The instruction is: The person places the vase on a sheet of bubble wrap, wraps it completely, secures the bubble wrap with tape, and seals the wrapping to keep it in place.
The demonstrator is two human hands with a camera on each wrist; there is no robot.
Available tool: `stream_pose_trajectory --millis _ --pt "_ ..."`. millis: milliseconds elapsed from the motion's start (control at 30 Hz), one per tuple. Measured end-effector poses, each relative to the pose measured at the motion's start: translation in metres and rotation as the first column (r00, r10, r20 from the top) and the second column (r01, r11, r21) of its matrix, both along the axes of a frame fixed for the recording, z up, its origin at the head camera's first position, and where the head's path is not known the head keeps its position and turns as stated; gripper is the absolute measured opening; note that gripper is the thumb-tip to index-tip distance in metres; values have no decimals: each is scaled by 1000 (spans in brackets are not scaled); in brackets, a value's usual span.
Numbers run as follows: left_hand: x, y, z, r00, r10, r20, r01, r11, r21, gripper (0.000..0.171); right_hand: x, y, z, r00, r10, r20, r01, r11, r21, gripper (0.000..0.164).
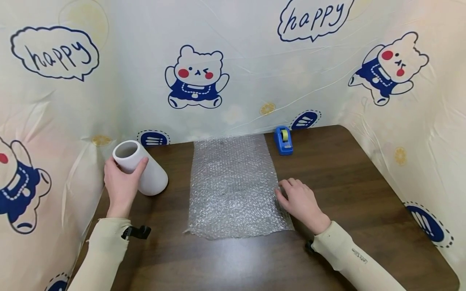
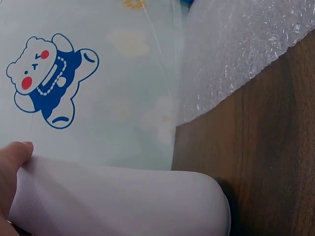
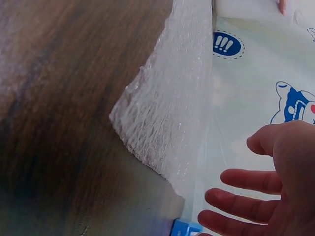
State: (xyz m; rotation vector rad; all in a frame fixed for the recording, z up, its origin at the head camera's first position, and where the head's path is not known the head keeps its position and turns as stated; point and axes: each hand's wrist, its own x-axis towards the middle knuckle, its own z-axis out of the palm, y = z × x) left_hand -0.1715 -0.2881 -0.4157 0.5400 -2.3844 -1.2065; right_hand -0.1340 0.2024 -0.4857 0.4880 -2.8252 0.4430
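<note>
My left hand (image 1: 121, 184) grips a white cylindrical vase (image 1: 153, 178) near its open top, thumb on one side and fingers round the other. The vase stands at the table's left side, its hollow mouth facing up in the head view. In the left wrist view the vase (image 2: 128, 201) lies across the bottom, with the thumb at its mouth end. A sheet of bubble wrap (image 1: 233, 190) is spread flat over the middle of the table. My right hand (image 1: 300, 202) hovers at the sheet's right edge, fingers spread and loosely bent, holding nothing.
A blue tape dispenser (image 1: 284, 140) with yellowish tape stands at the back, just right of the bubble wrap. Printed sheeting (image 1: 255, 72) with bears and lettering walls off the back and both sides of the brown wooden table (image 1: 349, 182).
</note>
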Motion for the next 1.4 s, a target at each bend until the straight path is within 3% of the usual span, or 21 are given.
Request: stream_pose_trajectory --millis 400,600,833,1000,1133,1400 --pt "0 1 2 1000 17 -26 -17 1000 -4 85 1 -1 -1 1000 3 15 -2 1000 -9 26" --pt "9 7 3 998 11 -70 -13 1000 -26 82 1 0 1 999 -3 40 4 999 -35 27" --pt "18 24 17 991 -1 -133 -6 999 -51 74 -2 0 2 999 12 38 -11 999 -34 28" --pt "25 43 29 987 -52 -155 49 998 -28 70 -4 -3 7 999 39 30 -38 999 -33 27" --pt "31 58 34 982 -124 -143 127 992 11 68 -6 -7 13 998 51 29 -51 998 -25 26" --pt "41 88 35 948 -270 -167 285 956 72 62 -7 -15 26 994 92 58 -91 995 -28 28"
